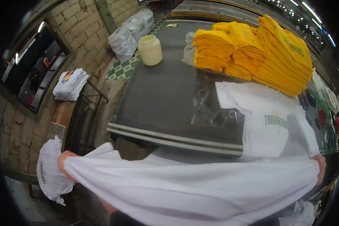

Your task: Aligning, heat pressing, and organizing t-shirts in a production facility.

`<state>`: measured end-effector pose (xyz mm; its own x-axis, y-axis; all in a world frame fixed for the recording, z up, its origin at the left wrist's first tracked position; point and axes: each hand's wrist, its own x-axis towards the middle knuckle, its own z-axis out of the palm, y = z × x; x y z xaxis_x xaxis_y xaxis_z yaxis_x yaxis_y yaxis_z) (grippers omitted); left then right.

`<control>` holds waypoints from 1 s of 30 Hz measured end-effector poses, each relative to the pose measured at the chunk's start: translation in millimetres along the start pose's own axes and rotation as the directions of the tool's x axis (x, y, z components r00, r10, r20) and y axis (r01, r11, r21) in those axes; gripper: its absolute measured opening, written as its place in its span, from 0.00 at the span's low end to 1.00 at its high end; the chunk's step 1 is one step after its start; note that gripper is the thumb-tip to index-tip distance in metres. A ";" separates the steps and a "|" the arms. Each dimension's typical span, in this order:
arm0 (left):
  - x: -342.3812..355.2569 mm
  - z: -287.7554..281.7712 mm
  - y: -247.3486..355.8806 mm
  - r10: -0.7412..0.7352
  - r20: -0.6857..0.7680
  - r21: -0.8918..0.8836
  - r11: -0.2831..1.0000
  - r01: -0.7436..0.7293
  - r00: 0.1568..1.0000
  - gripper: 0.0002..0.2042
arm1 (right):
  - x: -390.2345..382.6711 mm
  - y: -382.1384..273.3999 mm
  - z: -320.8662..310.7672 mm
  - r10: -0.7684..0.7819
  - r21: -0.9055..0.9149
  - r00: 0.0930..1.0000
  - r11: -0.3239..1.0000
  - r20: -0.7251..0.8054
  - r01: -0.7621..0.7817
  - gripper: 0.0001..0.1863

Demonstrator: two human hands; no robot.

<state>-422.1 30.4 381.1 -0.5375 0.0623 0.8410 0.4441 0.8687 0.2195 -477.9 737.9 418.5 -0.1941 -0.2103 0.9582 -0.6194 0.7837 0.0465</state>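
Note:
A white shirt (199, 188) is stretched wide across the front, between my two hands. My left hand (66, 166) grips its left end, fingers partly hidden by the cloth. At the far right my right hand (321, 168) is closed on the other end. Just beyond the stretched cloth, a white T-shirt (263, 113) with green print on its chest lies flat on the dark table (158, 98). The held cloth overlaps its lower edge, and I cannot tell whether the two are separate.
Folded yellow shirts (248, 52) stand in tall stacks at the table's back right. A cream plastic jar (150, 50) is near its far left corner. Clear plastic (211, 105) lies beside the T-shirt. White shirts (69, 84) pile on a left-hand bench; another bundle (51, 173) hangs nearer.

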 end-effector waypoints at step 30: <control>116.3 352.8 -331.9 -0.095 0.659 0.464 0.832 -0.304 0.746 0.04 | -49.2 37.6 547.8 0.320 -0.187 0.510 0.937 0.798 -0.295 0.14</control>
<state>-885.0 -77.3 231.6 -0.9156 0.2879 0.2808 0.2002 0.9318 -0.3026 -908.3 457.6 218.5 -0.9046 -0.3226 0.2787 -0.3805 0.9058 -0.1864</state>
